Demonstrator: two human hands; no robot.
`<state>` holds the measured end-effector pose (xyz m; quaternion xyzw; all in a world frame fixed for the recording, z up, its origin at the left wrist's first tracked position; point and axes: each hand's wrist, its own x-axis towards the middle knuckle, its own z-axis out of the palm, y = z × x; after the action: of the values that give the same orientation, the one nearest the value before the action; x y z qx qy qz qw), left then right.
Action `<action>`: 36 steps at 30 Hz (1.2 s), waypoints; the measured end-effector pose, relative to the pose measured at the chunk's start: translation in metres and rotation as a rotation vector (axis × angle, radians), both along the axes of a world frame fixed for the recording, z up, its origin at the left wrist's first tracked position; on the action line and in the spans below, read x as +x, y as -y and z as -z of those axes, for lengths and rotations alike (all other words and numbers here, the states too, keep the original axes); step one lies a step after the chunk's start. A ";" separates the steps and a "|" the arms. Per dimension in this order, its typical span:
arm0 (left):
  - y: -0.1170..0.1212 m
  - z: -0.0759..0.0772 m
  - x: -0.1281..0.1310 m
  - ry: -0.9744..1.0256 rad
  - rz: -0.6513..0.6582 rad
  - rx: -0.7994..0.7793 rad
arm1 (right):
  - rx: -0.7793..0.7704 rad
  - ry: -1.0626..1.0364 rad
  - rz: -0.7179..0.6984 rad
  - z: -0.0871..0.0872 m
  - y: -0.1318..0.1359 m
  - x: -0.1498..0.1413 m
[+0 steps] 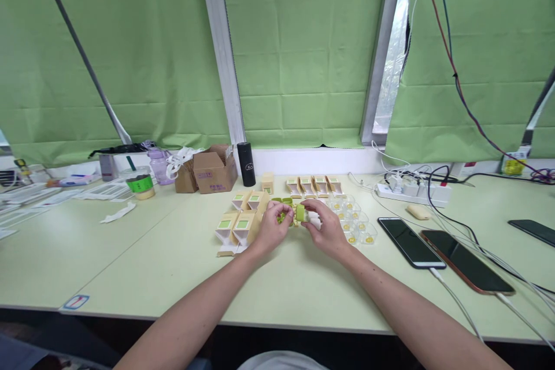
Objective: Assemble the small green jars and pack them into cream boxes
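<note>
My right hand grips a small green piece with a pale lower part between thumb and fingers. Close beside it, the fingertips of my left hand are pinched together; what they hold, if anything, is too small to make out. Behind my left fingers lie several green pieces, partly hidden. Small cardboard boxes with green labels stand open to the left of that hand. Clear plastic cups with yellow centres sit in rows to the right of my right hand.
More small boxes line up behind my hands. A black bottle, a brown carton and a drink cup stand at the back left. Two phones on cables and a power strip are at the right.
</note>
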<state>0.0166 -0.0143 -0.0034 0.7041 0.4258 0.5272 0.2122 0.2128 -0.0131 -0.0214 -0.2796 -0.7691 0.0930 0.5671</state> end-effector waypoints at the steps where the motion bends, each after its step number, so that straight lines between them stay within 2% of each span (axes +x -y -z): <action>1: 0.000 0.000 0.000 0.000 0.000 0.001 | -0.001 -0.003 -0.001 0.000 0.000 0.000; 23: -0.004 0.002 -0.003 0.009 -0.027 0.022 | -0.017 -0.026 0.018 -0.001 0.001 0.000; 29: -0.005 0.001 -0.008 0.025 -0.110 0.040 | 0.007 -0.009 0.045 0.000 0.000 0.002; 32: 0.001 -0.003 -0.009 0.008 -0.117 0.088 | 0.019 0.007 0.049 0.000 -0.001 0.003; 36: 0.011 -0.009 -0.006 -0.081 -0.029 0.212 | 0.035 0.039 0.028 -0.002 0.002 0.004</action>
<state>0.0108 -0.0252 0.0058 0.7371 0.3858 0.5434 0.1115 0.2163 -0.0153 -0.0195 -0.2823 -0.7775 0.0663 0.5581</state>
